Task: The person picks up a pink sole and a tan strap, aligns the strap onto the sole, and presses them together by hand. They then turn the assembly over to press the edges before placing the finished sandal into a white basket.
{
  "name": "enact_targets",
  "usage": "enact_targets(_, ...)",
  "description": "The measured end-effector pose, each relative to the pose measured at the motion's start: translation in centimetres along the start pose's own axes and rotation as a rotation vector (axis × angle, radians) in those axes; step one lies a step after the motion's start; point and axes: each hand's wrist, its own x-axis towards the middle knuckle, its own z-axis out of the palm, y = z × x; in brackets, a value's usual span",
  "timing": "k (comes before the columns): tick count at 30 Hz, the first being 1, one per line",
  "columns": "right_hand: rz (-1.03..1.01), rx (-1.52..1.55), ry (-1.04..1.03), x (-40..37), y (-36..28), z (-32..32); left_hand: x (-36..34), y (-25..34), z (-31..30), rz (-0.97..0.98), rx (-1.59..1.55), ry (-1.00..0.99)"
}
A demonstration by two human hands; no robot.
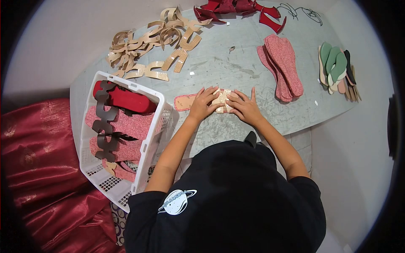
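Observation:
A pink-edged insole [183, 102] with a tan middle lies flat on the table in front of me. Across its right part sits a beige, crocodile-patterned strap piece [222, 98]. My left hand [204, 104] lies over the insole and the strap's left side, fingers spread and pressing down. On the strap's right side rests my right hand [245, 105], its fingers spread and the thumb apart. The hands do not touch each other. The insole's right end is hidden under the strap and my right hand.
A white basket [152, 122] with pink insoles, a red piece and dark straps stands left. Beige straps [162, 40] and red straps [236, 6] lie at the back of the table [211, 55]. Pink insoles [287, 63] and green insoles [333, 59] are at right.

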Motion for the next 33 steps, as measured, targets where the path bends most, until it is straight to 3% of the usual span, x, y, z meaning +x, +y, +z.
enact_targets(10, -0.006, 0.001, 0.013, 0.0, -0.1, -0.1, -0.5, 0.5, 0.5, 0.027, 0.033, 0.033)
enact_targets(15, 0.004, 0.005, -0.001, 0.0, -0.2, -0.1, -0.9, 1.4, 0.8, 0.137, 0.239, 0.166)
enact_targets(22, -0.007, 0.004, 0.016, -0.1, -0.1, 0.1, -1.3, 1.3, 1.8, 0.137, 0.142, 0.205)
enact_targets(33, 0.014, 0.033, -0.008, -0.1, -0.3, -0.4, -1.9, 2.2, -0.2, 0.165, 0.106, -0.001)
